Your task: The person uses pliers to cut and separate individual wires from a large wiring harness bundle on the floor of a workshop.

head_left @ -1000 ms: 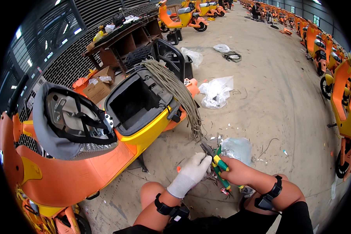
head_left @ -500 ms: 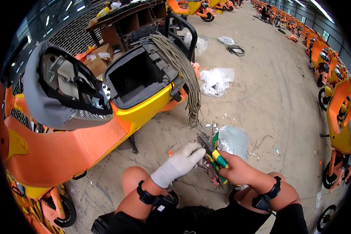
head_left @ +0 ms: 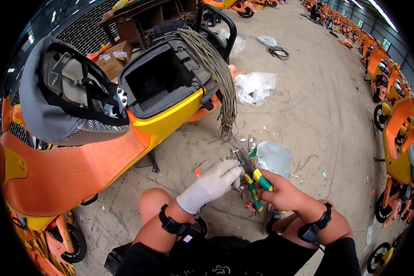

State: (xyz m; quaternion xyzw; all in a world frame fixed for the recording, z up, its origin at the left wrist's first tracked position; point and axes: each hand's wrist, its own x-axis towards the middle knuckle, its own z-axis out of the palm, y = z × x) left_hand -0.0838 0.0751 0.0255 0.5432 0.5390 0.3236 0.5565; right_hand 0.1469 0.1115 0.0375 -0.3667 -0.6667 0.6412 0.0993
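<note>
My right hand [head_left: 284, 192], bare, is closed round the handles of a pair of pliers [head_left: 263, 179] with green and yellow grips. The dark jaws point away from me, up and to the left. Close beside the jaws, my left hand [head_left: 212, 184], in a whitish knit glove, has its fingers pressed together; what they hold is hidden. Beneath both hands, small wire scraps [head_left: 249, 205] lie on the floor. Just beyond the pliers rests a clear plastic bag [head_left: 275, 158].
An orange and yellow scooter [head_left: 85, 170] stands at my left, its storage box [head_left: 158, 85] uncovered, grey seat [head_left: 55, 115] tipped back. Grey cords [head_left: 206, 60] drape over its rear. White plastic [head_left: 255, 87] lies farther off. A scooter row [head_left: 402, 138] lines the right.
The pliers' handles are spread wider, and the tool has tilted slightly. My left hand stays beside the jaws. The whole view has shifted a little.
</note>
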